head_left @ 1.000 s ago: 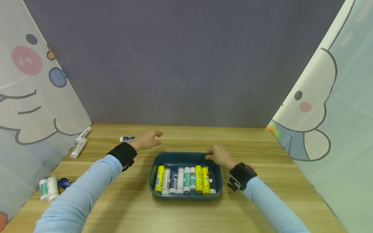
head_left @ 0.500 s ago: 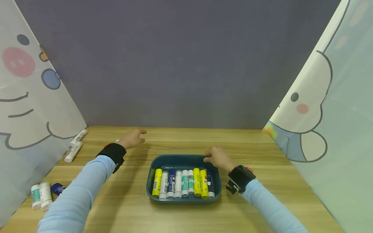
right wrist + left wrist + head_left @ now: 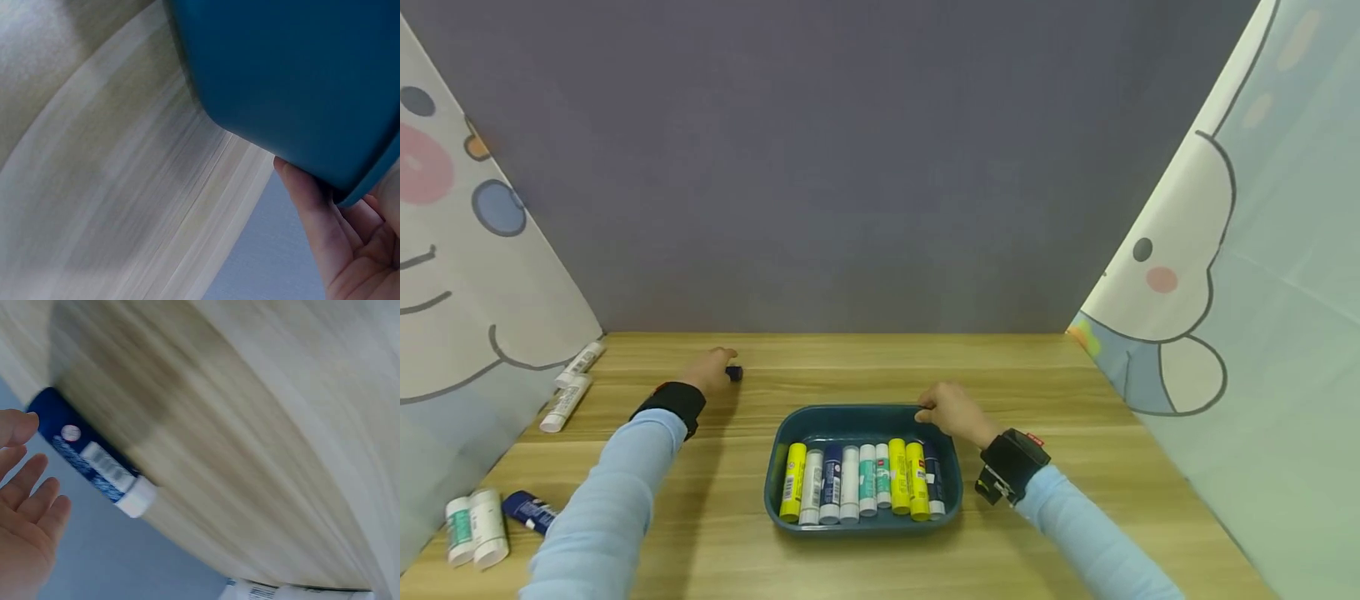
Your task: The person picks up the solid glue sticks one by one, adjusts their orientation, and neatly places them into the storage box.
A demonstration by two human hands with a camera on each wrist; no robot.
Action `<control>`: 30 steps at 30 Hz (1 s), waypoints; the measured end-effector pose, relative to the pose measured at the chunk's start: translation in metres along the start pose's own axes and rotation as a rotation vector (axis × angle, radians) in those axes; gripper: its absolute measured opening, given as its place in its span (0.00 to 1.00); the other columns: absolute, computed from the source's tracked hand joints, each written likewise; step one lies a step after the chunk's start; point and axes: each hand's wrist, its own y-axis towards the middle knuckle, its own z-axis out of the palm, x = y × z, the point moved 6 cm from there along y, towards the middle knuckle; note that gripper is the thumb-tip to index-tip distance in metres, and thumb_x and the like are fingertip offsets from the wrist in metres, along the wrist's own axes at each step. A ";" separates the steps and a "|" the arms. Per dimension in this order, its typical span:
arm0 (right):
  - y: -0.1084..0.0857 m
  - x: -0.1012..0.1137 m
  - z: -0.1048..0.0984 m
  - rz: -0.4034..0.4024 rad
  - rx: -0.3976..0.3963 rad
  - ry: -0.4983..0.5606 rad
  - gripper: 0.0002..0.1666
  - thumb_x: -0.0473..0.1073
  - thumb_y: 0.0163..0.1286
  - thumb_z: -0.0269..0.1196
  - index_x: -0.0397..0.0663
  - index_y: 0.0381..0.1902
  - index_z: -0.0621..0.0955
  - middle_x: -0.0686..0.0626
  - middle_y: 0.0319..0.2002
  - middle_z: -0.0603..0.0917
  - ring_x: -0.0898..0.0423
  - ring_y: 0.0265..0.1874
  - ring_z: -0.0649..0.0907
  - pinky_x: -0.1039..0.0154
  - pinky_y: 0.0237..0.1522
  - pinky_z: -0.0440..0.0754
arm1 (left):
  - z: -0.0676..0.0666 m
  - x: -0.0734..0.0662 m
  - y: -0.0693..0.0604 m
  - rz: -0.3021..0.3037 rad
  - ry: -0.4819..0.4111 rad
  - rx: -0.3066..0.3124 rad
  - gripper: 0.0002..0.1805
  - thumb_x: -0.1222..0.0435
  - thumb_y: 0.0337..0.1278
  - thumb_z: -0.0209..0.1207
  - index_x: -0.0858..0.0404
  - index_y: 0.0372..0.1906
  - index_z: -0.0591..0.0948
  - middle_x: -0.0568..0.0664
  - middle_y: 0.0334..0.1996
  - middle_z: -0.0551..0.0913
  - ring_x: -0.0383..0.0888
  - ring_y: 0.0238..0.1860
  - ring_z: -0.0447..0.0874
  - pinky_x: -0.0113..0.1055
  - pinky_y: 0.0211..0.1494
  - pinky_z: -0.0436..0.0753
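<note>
My left hand [image 3: 706,372] is loosely spread, one navy stick [image 3: 87,450] just beside it; I can't tell whether they touch. My right hand [image 3: 955,414] pinches the rim of one blue tray [image 3: 808,423] holding nine sticks [image 3: 850,485]. Five more sticks [image 3: 488,529] lie left of the left hand.

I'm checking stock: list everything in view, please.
Table: 1, wood-toned, lower view
Tray: 1, dark teal, centre
Yellow tubes: 3, yellow, tray
White tubes: 5, mostly white: tray two, back left two, front left one
Green tubes: 3, green-white: tray two, front left one
Navy tubes: 4, mostly navy: tray two, front left one, back one
Backdrop: 1, grey, behind table
Side panels: 2, cartoon-printed, pale, both sides
Sleeves: 2, light blue, left and right
Wristbands: 2, black, at sleeve ends
Left hand: 1, bare, by rear navy tube
Right hand: 1, bare, pinching tray rim
</note>
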 end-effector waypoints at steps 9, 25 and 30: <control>0.003 0.001 0.000 0.019 0.021 0.013 0.08 0.36 0.59 0.63 0.42 0.21 0.81 0.55 0.17 0.68 0.62 0.14 0.66 0.72 0.17 0.60 | 0.003 0.019 -0.009 -0.068 0.031 -0.022 0.20 0.73 0.55 0.51 0.74 0.55 0.73 0.72 0.50 0.75 0.68 0.50 0.73 0.57 0.51 0.73; 0.002 -0.001 -0.002 0.074 0.019 0.019 0.03 0.36 0.59 0.64 0.46 0.28 0.85 0.53 0.25 0.78 0.60 0.20 0.71 0.70 0.22 0.70 | 0.005 0.020 -0.004 -0.024 0.069 -0.108 0.13 0.73 0.49 0.57 0.69 0.43 0.81 0.67 0.38 0.82 0.64 0.38 0.79 0.56 0.38 0.77; 0.000 -0.003 -0.002 0.078 0.010 0.018 0.03 0.36 0.58 0.64 0.46 0.28 0.85 0.53 0.25 0.79 0.60 0.20 0.71 0.71 0.22 0.70 | 0.006 0.018 -0.003 -0.013 0.078 -0.102 0.13 0.73 0.49 0.57 0.68 0.42 0.82 0.66 0.37 0.82 0.64 0.37 0.80 0.55 0.36 0.77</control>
